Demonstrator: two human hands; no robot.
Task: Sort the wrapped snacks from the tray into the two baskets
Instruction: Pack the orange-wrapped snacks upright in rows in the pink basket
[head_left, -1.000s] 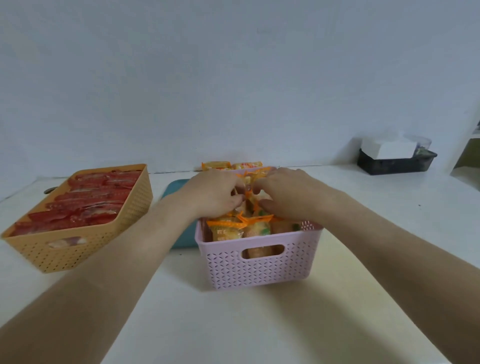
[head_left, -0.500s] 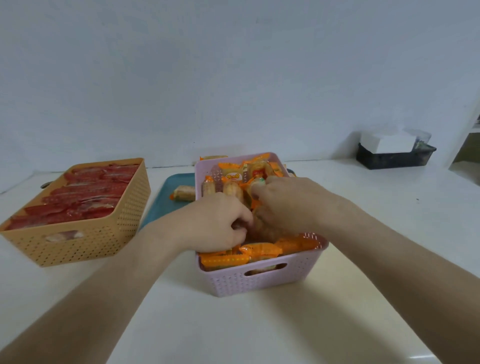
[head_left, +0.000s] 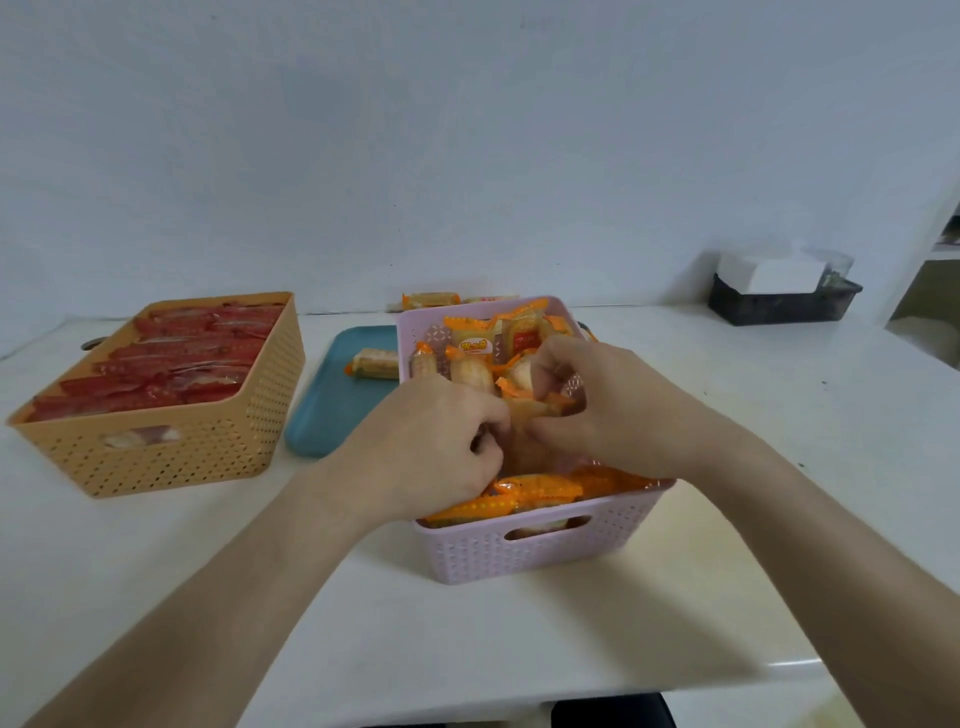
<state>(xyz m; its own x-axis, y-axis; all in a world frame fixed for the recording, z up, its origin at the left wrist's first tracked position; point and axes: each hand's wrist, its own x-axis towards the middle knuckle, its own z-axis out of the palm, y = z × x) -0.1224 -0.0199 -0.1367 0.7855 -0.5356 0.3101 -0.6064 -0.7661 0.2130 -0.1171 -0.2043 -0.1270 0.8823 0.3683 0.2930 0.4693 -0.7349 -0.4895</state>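
A pink basket (head_left: 540, 553) in the middle of the table holds several orange-wrapped snacks (head_left: 524, 493). Both my hands reach into it from above. My left hand (head_left: 426, 447) and my right hand (head_left: 597, 410) have curled fingers and pinch one clear, orange-edged snack wrapper (head_left: 522, 415) between them. An orange basket (head_left: 156, 457) at the left is full of red-wrapped snacks (head_left: 171, 358). Behind the pink basket lies the teal tray (head_left: 327, 410) with one wrapped snack (head_left: 376, 362) on it. More orange snacks (head_left: 430, 300) lie behind the pink basket.
A black box (head_left: 779, 304) with white paper stands at the back right by the wall. A shelf opening shows at the far right edge. The white table's front edge runs close below my arms.
The view has dropped, so the pink basket's inside and the tray show more. Both hands stayed in the basket and shifted slightly toward me, still working the same snack wrapper.
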